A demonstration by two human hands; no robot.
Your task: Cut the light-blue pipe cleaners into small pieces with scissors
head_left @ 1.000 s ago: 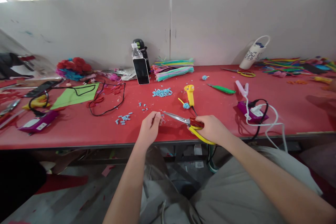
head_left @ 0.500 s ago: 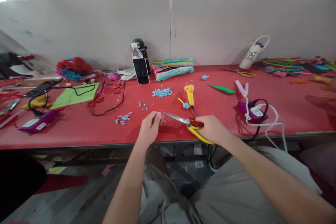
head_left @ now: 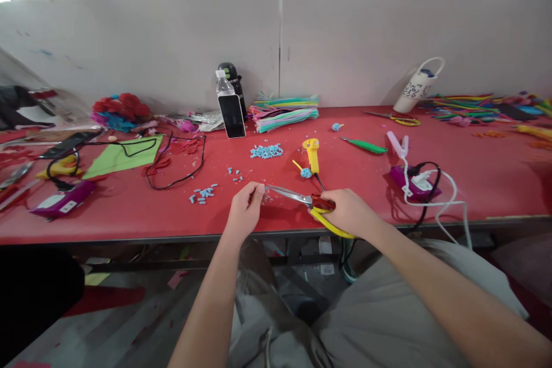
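Note:
My right hand (head_left: 347, 211) grips a pair of scissors (head_left: 293, 194) by its red and yellow handles, blades pointing left. The blade tips reach the fingertips of my left hand (head_left: 248, 202). Its thumb and forefinger are pinched together on something too small to make out. Tiny light-blue scraps lie on the table under the tips. To the left are loose blue cut pieces (head_left: 204, 193), and farther back a larger heap of blue pieces (head_left: 266, 152). A blue fuzzy ball on a yellow stem (head_left: 306, 173) lies beside a yellow glue gun (head_left: 312, 155).
Pipe cleaners (head_left: 284, 114) lie in a bundle against the partition. A phone (head_left: 232, 117) leans on a bottle at the back. Right of centre are green-handled tweezers (head_left: 366, 146), a second pair of scissors (head_left: 399, 119) and a purple power strip (head_left: 414, 184) with cords. Green paper (head_left: 125, 156) lies left.
Both hands stay almost in place, with the scissors still at the left fingertips. The yellow handle loop sits slightly farther right, and the dark shape at lower left has shifted right.

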